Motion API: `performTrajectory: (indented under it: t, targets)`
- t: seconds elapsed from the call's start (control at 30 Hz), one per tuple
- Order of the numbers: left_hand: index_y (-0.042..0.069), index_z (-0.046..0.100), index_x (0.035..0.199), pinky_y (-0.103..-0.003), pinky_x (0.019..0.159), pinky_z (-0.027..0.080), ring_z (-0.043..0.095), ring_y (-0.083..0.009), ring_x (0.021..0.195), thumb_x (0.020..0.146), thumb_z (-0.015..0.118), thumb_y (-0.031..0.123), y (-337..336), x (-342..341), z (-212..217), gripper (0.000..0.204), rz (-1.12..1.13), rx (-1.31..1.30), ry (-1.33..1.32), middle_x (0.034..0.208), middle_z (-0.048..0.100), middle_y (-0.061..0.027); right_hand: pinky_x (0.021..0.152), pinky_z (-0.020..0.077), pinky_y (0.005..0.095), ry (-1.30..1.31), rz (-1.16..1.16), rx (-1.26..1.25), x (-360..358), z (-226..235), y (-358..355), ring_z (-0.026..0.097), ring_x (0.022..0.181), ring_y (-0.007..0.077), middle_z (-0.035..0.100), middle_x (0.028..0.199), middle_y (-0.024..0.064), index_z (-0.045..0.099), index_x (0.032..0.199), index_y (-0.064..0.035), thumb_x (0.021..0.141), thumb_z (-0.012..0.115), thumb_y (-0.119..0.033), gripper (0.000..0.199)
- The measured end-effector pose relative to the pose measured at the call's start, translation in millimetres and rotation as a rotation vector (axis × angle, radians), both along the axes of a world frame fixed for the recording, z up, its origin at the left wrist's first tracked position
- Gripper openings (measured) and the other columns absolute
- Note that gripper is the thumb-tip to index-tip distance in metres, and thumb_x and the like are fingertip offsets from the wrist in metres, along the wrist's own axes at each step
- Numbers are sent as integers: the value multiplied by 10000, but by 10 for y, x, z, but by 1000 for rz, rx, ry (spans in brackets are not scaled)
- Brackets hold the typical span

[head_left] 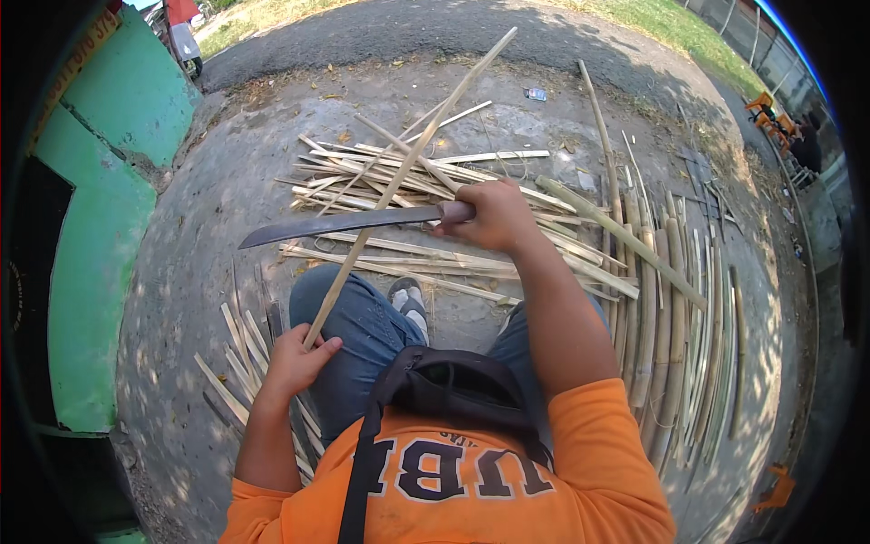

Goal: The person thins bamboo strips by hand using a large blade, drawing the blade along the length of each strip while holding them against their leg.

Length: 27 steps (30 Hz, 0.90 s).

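My right hand (pixel 498 214) is closed round the wooden handle of a machete (pixel 340 225), its long dark blade pointing left. Crossing beneath or against the blade is a long bamboo strip (pixel 399 175); whether the two touch I cannot tell. The strip slants from my left knee up toward the far side. Its near end is gripped by my left hand (pixel 297 358), beside my left thigh. Beyond the machete lies a loose pile of split bamboo strips (pixel 362 165), crossing one another on the ground.
Bamboo poles (pixel 647 308) lie in rows to my right, with one thicker pole (pixel 625 238) slanting across them. More split strips (pixel 237 349) lie by my left side. A green wall (pixel 100 263) stands at the left. Far off at the right are orange objects (pixel 770 118).
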<state>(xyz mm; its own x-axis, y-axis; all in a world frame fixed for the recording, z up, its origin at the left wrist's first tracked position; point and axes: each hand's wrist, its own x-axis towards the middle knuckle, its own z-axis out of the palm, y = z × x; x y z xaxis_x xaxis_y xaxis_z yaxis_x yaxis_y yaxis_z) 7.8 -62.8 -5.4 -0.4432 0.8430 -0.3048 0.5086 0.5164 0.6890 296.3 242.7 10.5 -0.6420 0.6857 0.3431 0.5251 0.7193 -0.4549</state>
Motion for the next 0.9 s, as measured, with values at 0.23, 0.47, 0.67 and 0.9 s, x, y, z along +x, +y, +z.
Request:
performTrajectory:
  t: [0.23, 0.47, 0.67, 0.9]
  targets:
    - [64, 598, 790, -320, 565, 461, 532, -114, 595, 877, 891, 374, -35, 8, -121, 436, 5, 77, 40, 631, 582, -19, 777, 552, 496, -16, -201, -144, 34, -21, 114, 730, 833, 389, 751, 837, 155, 782, 910, -113, 744, 845, -687, 601]
    - [65, 600, 790, -328, 570, 470, 546, -130, 590, 873, 892, 371, -32, 28, -88, 431, 32, 78, 36, 633, 589, -33, 719, 558, 482, -12, -103, -128, -1, 64, -4, 710, 790, 420, 735, 830, 192, 773, 950, -80, 820, 872, -525, 475]
    - [60, 617, 799, -329, 586, 477, 557, -135, 608, 882, 883, 387, -50, 11, -71, 430, 32, 50, 24, 648, 603, -34, 733, 564, 490, -79, -153, -53, -17, 117, -20, 716, 797, 415, 740, 825, 178, 767, 925, -98, 820, 855, -535, 458]
    - [51, 627, 810, -324, 571, 467, 554, -123, 603, 883, 884, 393, -26, -7, -80, 433, 3, 61, -2, 643, 597, -24, 776, 571, 492, -151, -208, -70, 72, 77, 43, 743, 832, 370, 771, 860, 139, 788, 976, -153, 805, 823, -587, 468]
